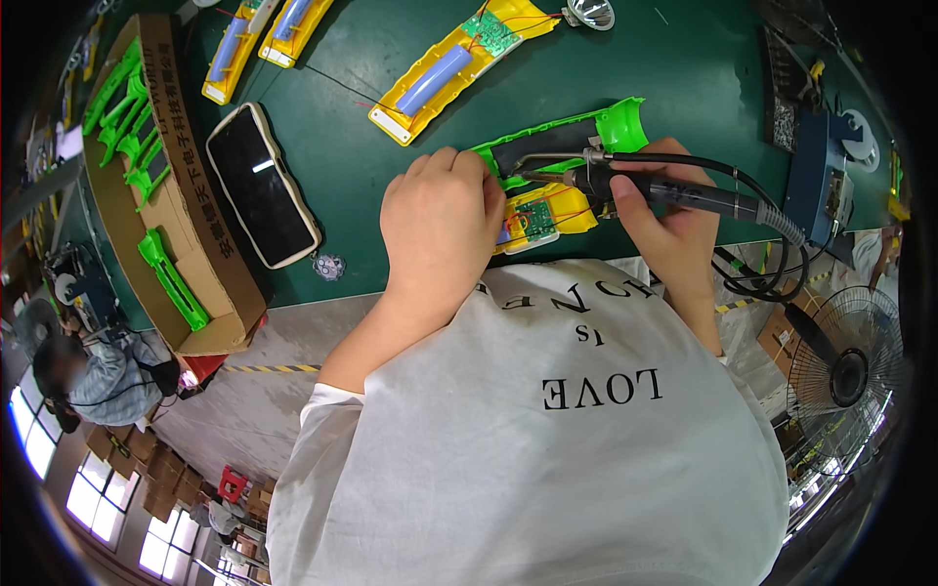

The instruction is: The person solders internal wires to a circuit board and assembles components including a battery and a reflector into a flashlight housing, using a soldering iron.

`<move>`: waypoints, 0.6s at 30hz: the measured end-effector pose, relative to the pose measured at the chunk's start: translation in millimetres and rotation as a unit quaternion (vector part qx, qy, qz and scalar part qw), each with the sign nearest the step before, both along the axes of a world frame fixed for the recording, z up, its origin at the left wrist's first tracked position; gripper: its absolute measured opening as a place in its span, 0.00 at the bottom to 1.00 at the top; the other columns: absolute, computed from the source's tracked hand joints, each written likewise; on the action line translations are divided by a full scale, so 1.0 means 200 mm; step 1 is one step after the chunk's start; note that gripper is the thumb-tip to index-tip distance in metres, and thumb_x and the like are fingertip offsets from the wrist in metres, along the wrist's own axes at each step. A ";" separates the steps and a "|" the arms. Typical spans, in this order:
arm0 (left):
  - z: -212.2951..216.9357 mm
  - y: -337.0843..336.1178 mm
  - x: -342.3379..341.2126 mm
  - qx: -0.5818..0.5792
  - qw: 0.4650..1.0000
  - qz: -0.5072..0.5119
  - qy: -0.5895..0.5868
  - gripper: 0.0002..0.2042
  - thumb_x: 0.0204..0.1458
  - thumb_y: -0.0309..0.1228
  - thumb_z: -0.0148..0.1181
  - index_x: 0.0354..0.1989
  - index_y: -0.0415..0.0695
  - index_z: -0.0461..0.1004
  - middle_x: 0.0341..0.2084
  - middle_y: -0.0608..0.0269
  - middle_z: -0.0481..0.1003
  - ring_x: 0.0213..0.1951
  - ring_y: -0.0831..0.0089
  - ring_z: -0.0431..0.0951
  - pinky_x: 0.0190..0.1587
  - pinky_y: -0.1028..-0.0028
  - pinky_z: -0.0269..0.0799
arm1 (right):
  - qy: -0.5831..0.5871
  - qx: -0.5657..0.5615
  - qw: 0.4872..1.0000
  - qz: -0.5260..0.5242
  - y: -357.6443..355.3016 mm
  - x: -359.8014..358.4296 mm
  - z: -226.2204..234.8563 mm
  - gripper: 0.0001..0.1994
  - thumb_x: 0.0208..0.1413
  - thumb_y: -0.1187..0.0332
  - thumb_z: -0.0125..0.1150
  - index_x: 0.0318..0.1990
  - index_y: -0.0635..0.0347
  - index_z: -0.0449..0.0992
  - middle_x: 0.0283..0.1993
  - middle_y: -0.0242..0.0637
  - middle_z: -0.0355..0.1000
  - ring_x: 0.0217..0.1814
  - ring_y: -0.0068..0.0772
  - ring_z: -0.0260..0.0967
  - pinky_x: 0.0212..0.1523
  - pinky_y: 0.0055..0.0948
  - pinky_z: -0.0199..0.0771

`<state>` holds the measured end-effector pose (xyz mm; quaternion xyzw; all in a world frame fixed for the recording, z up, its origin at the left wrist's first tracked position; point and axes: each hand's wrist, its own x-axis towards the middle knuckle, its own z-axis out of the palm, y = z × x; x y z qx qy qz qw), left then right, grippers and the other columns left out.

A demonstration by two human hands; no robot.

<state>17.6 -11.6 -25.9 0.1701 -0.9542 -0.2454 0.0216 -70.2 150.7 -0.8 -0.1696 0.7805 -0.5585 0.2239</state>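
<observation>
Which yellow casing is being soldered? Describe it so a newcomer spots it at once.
Start at the green table and find the person's two hands at its near edge. Between the left hand and the right hand, which holds a black soldering iron, lies the yellow casing. Unlike the other yellow casings farther back, it adjoins a green shell.

Got a long brown cardboard box [186, 195] on my left, and a dark-screened phone [262, 186] just beside it.

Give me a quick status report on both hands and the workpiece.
Left hand pressing down on the yellow-and-green housing. Right hand in a shut grip on the soldering iron, tip at the circuit board. Nothing in the way.
</observation>
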 end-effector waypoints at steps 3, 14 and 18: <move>0.00 0.00 0.00 -0.003 1.000 0.000 -0.002 0.04 0.35 0.26 0.57 0.19 0.41 0.69 0.15 0.62 0.67 0.21 0.66 0.68 0.23 0.70 0.62 | -0.008 -0.002 1.000 0.004 0.00 0.00 0.00 0.05 0.40 0.80 0.54 0.29 0.67 0.70 0.27 0.30 0.63 0.28 0.17 0.59 0.29 0.15 0.58; 0.00 0.00 -0.01 0.000 1.000 0.001 -0.007 0.04 0.34 0.26 0.57 0.19 0.41 0.69 0.15 0.62 0.67 0.21 0.65 0.68 0.23 0.70 0.63 | 0.001 0.002 1.000 0.007 0.01 0.00 -0.01 0.06 0.40 0.80 0.54 0.29 0.67 0.70 0.27 0.30 0.63 0.27 0.17 0.59 0.27 0.15 0.58; 0.00 0.00 -0.01 0.003 1.000 -0.001 -0.014 0.04 0.35 0.26 0.56 0.20 0.41 0.70 0.16 0.62 0.67 0.22 0.66 0.68 0.24 0.70 0.63 | 0.001 0.005 1.000 0.001 0.00 0.00 0.00 0.06 0.40 0.80 0.54 0.29 0.67 0.70 0.27 0.30 0.63 0.27 0.17 0.59 0.28 0.14 0.58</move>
